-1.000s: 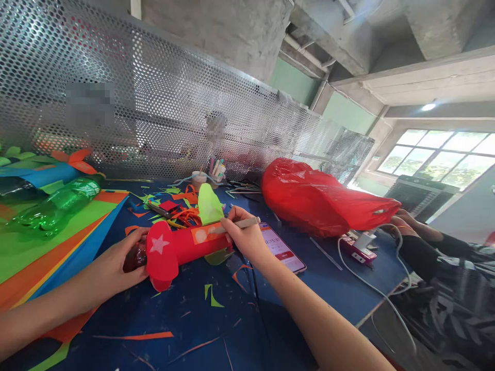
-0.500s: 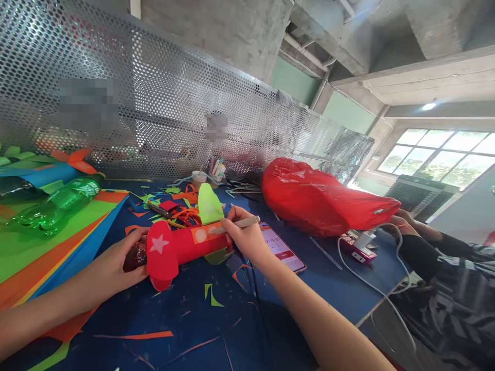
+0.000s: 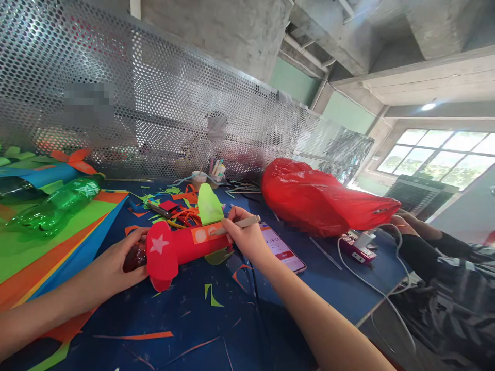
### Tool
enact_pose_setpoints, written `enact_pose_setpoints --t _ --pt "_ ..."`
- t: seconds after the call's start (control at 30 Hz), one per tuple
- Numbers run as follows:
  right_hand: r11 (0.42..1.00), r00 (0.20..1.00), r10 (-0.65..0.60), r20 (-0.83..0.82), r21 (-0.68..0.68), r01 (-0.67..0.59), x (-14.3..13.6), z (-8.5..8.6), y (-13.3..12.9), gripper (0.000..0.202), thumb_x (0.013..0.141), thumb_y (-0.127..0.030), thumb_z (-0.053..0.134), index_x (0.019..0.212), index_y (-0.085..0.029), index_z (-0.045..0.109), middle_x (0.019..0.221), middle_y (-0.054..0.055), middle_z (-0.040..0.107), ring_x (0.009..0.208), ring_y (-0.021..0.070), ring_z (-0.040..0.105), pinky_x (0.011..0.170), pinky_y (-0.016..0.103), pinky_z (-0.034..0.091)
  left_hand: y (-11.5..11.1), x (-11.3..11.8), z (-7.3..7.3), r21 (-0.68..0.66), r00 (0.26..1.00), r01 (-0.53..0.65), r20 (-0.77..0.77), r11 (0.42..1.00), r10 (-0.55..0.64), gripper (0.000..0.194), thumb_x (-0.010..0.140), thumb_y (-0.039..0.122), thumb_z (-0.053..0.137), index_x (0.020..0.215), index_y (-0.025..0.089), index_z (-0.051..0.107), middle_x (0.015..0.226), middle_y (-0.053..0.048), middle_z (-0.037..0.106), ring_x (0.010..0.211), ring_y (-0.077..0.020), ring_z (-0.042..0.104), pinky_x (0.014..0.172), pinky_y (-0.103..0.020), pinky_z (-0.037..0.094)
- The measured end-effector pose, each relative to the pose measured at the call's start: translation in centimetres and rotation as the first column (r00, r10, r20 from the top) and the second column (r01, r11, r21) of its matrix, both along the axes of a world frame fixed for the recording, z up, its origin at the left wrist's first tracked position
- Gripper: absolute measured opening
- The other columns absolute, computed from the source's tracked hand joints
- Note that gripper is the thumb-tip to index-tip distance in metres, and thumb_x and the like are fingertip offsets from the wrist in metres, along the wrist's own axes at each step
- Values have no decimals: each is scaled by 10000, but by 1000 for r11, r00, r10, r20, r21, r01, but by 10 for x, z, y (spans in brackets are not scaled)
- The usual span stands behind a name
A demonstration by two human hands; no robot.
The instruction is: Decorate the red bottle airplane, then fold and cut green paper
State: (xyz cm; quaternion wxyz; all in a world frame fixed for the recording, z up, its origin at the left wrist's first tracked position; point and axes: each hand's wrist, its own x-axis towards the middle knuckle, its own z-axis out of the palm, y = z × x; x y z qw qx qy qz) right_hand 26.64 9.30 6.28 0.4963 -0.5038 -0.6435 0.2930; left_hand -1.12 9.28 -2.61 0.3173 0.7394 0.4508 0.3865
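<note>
A plastic bottle (image 3: 135,257) wrapped in red paper lies on its side before me, with red paper fins and a pale star at its left end. My left hand (image 3: 124,263) is closed round its bare, dark left end. On the wrapped side sits an orange strip (image 3: 201,235) bearing pale round spots. Pinched in my right hand (image 3: 242,232) is a light-coloured marker (image 3: 248,221), its tip down by the strip. Green paper fins (image 3: 209,205) stick out above and below the bottle's right part.
A green bottle (image 3: 58,203) lies on coloured paper sheets (image 3: 23,257) at left. Scissors (image 3: 164,211) and paper scraps lie behind the wrapped bottle. A phone (image 3: 284,250), red plastic bag (image 3: 309,198) and power strip (image 3: 358,251) are at right, beside another person's arm (image 3: 415,229).
Both hands and the wrapped bottle keep nearly the same place. The marker in my right hand has shifted very slightly.
</note>
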Motion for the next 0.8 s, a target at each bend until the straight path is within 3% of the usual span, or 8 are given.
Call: enact_pose_setpoints --t 0.23,0.53,0.8 --pt "1000 1000 -1 4 -2 1 0 0 1 133 672 -272 526 593 -248 421 406 -79 457 396 103 385 430 227 264 3 -4 0 -7 998 57 -6 998 -57 564 839 450 599 1342 230 471 1313 -142 651 1134 -305 670 960 -443 536" --pt "1000 1000 -16 23 26 16 2 0 2 134 667 -257 514 582 -249 411 421 -80 440 413 105 386 442 234 269 5 -6 3 -3 997 59 -55 998 -59 578 830 452 603 1344 211 494 1355 -147 646 1127 -296 687 929 -399 550" --pt "1000 1000 -13 18 12 13 2 -1 2 129 671 -263 519 593 -249 417 428 -83 441 403 103 379 431 232 265 5 -8 1 -18 995 39 -89 999 -41 627 839 469 598 1388 214 435 1386 -162 617 1177 -318 653 970 -430 523"
